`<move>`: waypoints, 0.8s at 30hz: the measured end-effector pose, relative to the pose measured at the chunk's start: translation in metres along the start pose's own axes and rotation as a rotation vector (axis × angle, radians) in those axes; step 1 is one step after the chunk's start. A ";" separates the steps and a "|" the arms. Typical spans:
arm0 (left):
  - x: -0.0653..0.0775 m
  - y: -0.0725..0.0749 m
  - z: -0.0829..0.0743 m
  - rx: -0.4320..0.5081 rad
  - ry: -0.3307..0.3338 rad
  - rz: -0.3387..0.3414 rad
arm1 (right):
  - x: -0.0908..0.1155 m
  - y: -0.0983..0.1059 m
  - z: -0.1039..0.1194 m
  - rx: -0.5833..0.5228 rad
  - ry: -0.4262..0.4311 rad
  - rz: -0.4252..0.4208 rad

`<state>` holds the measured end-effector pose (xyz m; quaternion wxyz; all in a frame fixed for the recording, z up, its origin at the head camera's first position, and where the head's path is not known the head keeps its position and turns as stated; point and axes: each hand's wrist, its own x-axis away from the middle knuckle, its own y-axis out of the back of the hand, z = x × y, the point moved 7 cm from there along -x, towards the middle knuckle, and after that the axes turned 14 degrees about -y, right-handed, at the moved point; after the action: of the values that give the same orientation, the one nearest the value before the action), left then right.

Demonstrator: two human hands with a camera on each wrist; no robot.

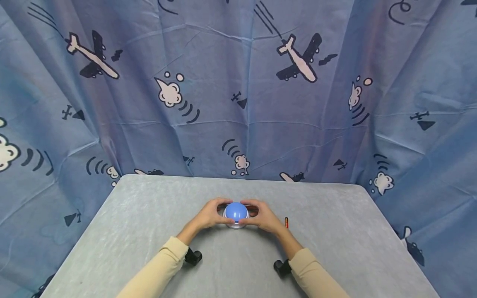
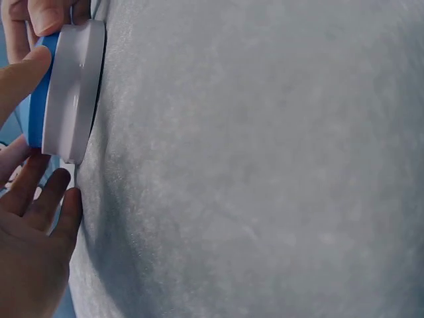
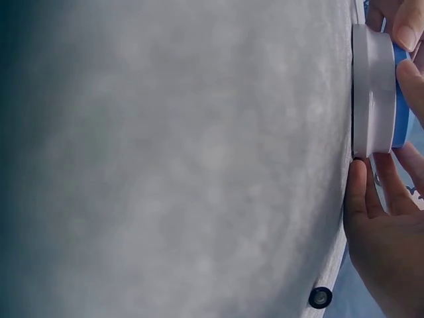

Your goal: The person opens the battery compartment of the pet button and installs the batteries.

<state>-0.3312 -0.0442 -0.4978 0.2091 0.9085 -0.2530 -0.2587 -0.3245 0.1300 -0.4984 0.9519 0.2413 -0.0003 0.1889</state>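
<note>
A round push button [image 1: 236, 212] with a glossy blue dome and a white base sits on the grey table between both hands. My left hand [image 1: 211, 214] holds its left side, thumb on the near edge and index finger at the far edge. From the right, my right hand [image 1: 263, 216] grips it in the same way. Both thumbs press on the rim of the blue top [image 2: 38, 112] in the wrist views, and their tips lie close together. The other fingers reach down along the white base [image 3: 374, 93], next to the tabletop.
A small orange-and-black battery [image 1: 286, 222] lies to the right of the right hand, close to the forearm. The pale grey tabletop [image 1: 130, 231] ends at a blue curtain [image 1: 208, 103] printed with airplanes. Black wrist mounts [image 1: 193, 257] stick out from beneath both sleeves.
</note>
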 end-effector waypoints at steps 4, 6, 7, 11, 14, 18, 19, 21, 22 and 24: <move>0.001 0.000 0.000 -0.009 -0.014 -0.007 | 0.000 -0.001 0.001 0.005 0.011 0.001; 0.001 0.001 0.000 -0.001 -0.015 -0.014 | 0.001 -0.001 0.001 0.011 0.008 -0.005; 0.002 0.001 0.001 0.011 -0.014 -0.018 | 0.001 -0.001 0.001 0.013 0.008 -0.008; 0.003 0.002 -0.001 0.093 -0.006 -0.042 | 0.003 0.001 0.005 0.007 0.019 -0.017; 0.003 0.002 -0.004 0.162 -0.014 -0.053 | 0.005 0.003 0.009 0.001 0.040 -0.016; 0.005 0.001 -0.012 0.247 -0.028 -0.060 | 0.009 0.005 0.016 0.021 0.064 -0.021; 0.006 0.001 -0.014 0.265 -0.031 -0.063 | 0.011 0.006 0.018 0.029 0.070 -0.024; 0.008 0.002 -0.019 0.289 -0.036 -0.070 | 0.014 0.007 0.023 0.042 0.089 -0.031; 0.009 0.001 -0.022 0.297 -0.035 -0.073 | 0.016 0.007 0.025 0.047 0.095 -0.034; 0.011 0.002 -0.026 0.303 -0.034 -0.078 | 0.026 0.006 0.039 0.038 0.108 -0.028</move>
<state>-0.3083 -0.0454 -0.4806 0.0550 0.9342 -0.2573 -0.2410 -0.2995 0.1266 -0.4590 0.9483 0.2488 0.0580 0.1885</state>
